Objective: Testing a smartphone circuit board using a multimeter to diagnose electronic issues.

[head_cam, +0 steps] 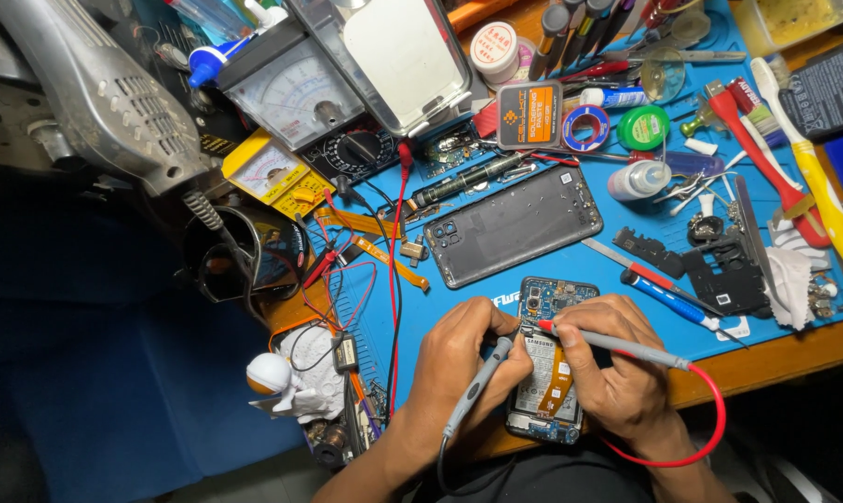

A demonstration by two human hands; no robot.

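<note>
Blue work mat covers bench, crowded with tools. Analog multimeter sits at top left of mat. Detached phone back cover lies mid-mat, just above hands. Opened phone lies at near edge, between both hands. Left hand clamped on grey probe. Right hand pinches red-tipped probe, tip over phone's top.

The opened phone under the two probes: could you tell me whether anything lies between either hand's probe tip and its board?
Nothing visible does. The left hand and right hand hold their probes with the tips already at the top of the opened phone; the orange flex ribbon lies lower, over the battery.
</note>
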